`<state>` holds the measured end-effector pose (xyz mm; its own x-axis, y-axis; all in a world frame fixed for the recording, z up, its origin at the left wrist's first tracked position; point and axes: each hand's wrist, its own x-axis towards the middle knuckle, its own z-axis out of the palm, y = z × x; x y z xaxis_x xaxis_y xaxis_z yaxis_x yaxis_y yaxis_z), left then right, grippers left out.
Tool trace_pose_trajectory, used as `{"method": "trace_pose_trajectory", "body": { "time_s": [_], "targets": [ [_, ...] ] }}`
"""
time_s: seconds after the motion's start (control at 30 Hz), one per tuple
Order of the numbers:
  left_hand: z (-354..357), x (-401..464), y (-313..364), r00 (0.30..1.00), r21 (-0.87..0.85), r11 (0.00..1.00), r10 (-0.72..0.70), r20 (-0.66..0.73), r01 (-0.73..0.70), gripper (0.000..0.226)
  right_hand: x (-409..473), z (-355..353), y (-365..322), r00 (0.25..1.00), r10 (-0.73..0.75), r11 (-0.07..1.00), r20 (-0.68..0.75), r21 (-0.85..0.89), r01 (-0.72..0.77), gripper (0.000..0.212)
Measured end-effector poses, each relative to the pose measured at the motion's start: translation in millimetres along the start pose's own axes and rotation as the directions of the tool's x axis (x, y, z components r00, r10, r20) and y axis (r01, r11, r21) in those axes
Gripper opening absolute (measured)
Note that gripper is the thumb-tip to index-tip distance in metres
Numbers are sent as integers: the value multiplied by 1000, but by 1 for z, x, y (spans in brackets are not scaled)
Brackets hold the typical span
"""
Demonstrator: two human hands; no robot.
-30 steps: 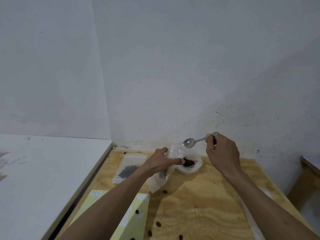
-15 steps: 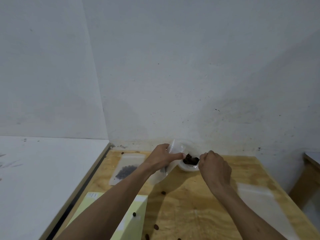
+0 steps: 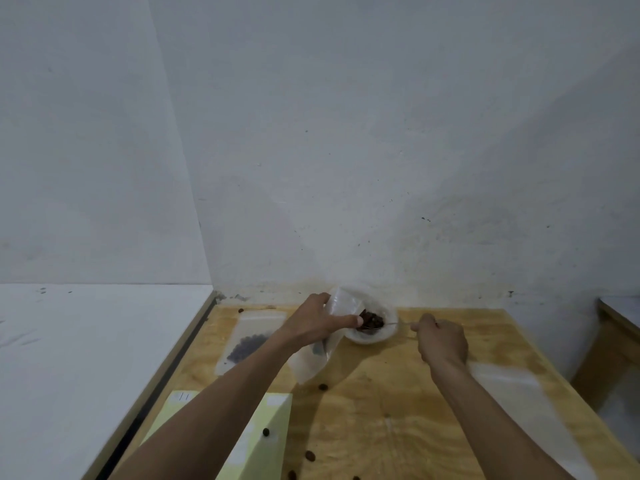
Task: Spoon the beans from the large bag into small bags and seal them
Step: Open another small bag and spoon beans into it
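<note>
Scooping beans (image 3: pixel 372 320) — one spoon (image 3: pixel 394 324), two hands

Small bag (image 3: pixel 313 355) left of large bag (image 3: pixel 372 336)

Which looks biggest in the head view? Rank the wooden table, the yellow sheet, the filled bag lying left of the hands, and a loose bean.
1. Wooden table
2. Yellow sheet, though it lies nearer the camera and is partly hidden by the arm
3. Filled bag
4. Loose bean
</note>
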<state>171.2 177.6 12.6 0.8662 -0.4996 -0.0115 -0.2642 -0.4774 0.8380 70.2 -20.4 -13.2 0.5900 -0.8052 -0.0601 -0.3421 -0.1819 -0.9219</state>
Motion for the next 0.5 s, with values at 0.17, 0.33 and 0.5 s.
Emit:
{"method": "trace_pose_trajectory", "body": {
  "time_s": [0.17, 0.33, 0.5],
  "targets": [
    [-3, -8, -3, 999, -53, 998, 22, -35, -24, 52, -9, -17, -19, 995, -89, 996, 36, 29, 88, 41],
    [-5, -15, -5, 995, -36, 997, 71, -71, -74, 54, -9, -26, -43, 983, -178, 983, 37, 53, 175, 37],
    [-3, -13, -13, 997, 90, 995, 55, -54, -50, 92, -17, -28, -65, 963, -263, 965, 61, 34, 262, 36]
  ]
}}
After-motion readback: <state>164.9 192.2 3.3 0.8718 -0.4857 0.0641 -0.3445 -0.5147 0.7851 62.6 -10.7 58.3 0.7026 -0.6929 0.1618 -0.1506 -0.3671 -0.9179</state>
